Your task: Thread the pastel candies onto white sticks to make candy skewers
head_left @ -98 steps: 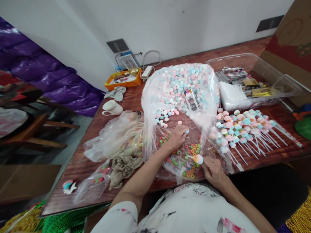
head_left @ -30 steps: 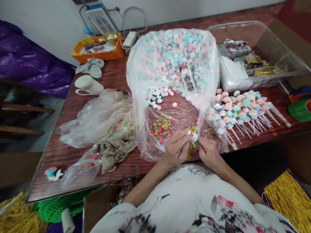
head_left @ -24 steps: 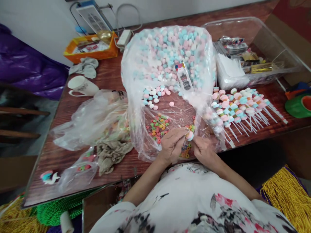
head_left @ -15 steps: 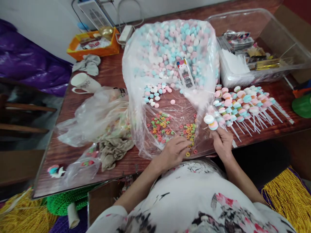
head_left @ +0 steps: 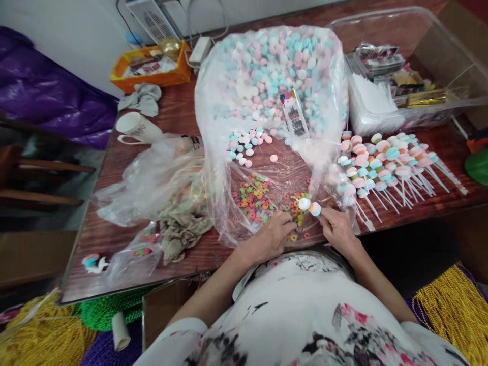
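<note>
My right hand [head_left: 338,230] is closed on a marshmallow skewer [head_left: 314,208], a stick with pale round marshmallows and orange-yellow between them. It hangs over loose cereal rings [head_left: 299,218] on clear plastic. Just to the left, my left hand [head_left: 271,236] has its fingers bent together at the edge of those rings; whatever the fingertips hold is hidden. Another scatter of coloured rings [head_left: 252,197] lies beyond that hand. Loose marshmallows [head_left: 244,145] spill from a big clear bag [head_left: 213,101] full of pink, blue and white ones. A bunch of finished-looking skewers [head_left: 392,162] lies to the right.
A small printed packet [head_left: 294,114] rests on the bag. Behind the skewers is a clear plastic tub [head_left: 430,109] with packets and white sticks. To the left are a white mug [head_left: 139,128], a crumpled cloth [head_left: 181,236], plastic bags [head_left: 152,173] and an orange tray [head_left: 152,76].
My right hand has moved left with the marshmallow skewer, from beside the bunch to over the rings, nearer my left hand. The view has shifted slightly.
</note>
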The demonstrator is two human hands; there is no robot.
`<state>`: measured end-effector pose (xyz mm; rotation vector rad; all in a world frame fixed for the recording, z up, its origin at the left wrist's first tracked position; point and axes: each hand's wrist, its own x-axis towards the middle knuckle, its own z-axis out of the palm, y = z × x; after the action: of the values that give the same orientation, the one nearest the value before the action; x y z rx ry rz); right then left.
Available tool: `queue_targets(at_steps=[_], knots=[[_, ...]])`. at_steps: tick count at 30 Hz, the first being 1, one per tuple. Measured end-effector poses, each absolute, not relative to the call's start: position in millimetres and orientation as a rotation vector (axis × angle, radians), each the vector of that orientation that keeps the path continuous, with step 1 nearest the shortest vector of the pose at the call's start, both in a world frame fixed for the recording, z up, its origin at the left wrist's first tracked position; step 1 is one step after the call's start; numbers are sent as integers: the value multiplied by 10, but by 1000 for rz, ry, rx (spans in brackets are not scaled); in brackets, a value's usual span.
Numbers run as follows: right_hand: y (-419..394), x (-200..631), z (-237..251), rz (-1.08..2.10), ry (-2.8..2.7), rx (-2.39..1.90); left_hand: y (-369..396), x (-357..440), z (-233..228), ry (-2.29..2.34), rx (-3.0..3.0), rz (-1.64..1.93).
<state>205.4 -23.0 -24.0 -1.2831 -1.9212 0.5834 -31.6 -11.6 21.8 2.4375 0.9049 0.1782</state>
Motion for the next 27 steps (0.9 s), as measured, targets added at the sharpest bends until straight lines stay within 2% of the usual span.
queue_targets(at_steps=[5,14,22,27], knots=[[-214,2050,-213,726,-1793,-1220,-189,-312,214,901,2484,208],[-249,1994,-159,883,-1788,-1112,-34,-377,280,1082,1693,971],[-260,1989,-174,849,-1736,-1199,-63,-351,395,983,1117,880],[-291,1996,-91,889,-1733,-1159,-60,-371,328,1002,820,972]])
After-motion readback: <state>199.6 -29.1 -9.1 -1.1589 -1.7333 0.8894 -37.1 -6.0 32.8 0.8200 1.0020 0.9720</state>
